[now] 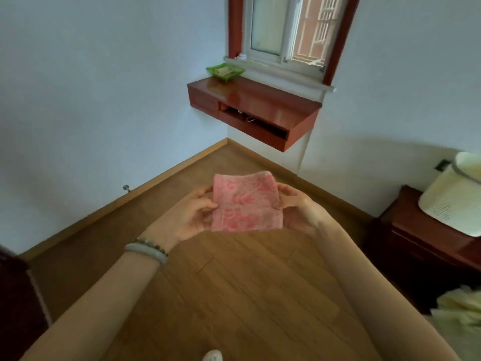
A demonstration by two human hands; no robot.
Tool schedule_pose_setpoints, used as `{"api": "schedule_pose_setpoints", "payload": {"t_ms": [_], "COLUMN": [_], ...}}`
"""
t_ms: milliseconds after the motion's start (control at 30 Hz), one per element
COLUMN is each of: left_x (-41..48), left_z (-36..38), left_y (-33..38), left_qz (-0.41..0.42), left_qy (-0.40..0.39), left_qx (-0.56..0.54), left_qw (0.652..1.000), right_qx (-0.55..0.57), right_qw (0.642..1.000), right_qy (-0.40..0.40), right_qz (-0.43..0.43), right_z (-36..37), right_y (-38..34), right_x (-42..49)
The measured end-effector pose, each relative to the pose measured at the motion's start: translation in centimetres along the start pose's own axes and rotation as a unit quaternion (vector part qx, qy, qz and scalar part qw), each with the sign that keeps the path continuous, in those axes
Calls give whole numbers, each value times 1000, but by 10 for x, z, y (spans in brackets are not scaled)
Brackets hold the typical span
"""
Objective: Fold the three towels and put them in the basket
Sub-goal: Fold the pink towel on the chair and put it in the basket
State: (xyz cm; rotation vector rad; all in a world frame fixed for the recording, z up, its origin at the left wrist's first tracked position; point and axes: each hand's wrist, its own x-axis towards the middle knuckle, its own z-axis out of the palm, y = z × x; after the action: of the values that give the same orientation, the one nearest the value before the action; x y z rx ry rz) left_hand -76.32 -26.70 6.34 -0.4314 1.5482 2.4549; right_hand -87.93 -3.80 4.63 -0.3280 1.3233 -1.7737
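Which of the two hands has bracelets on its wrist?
The left hand: a pale bangle and bead bracelet circle its wrist; the right hand has none.

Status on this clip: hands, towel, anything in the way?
Left hand and right hand pinch pink towel, folded small, midair. Basket at right on dark cabinet. Path looks clear.

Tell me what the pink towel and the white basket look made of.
The pink towel looks like soft terry cotton, matte, with a darker floral pattern. The basket is probably moulded plastic, cream, smooth, its wall pierced by small holes.
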Motion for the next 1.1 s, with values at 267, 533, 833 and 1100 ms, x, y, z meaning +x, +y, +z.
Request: {"api": "schedule_pose_setpoints", "payload": {"t_ms": [267, 533, 833, 1100], "left_x": [146, 285, 404, 502], "left_z": [69, 152, 272, 404], "left_y": [22, 57, 32, -6], "left_qz": [-46, -97, -172, -201], "left_qy": [-106, -217, -318, -349], "left_qx": [82, 114, 132, 140], "left_qw": [990, 965, 923, 905], "right_qx": [22, 121, 164, 169], "right_qw": [992, 954, 914, 890], "right_qy": [115, 236, 314, 374], "right_qz": [-56, -142, -198, -200], "right_z": [-106, -200, -311, -438], "right_y": [-48, -96, -119, -156], "right_x": [-9, -12, -61, -116]}}
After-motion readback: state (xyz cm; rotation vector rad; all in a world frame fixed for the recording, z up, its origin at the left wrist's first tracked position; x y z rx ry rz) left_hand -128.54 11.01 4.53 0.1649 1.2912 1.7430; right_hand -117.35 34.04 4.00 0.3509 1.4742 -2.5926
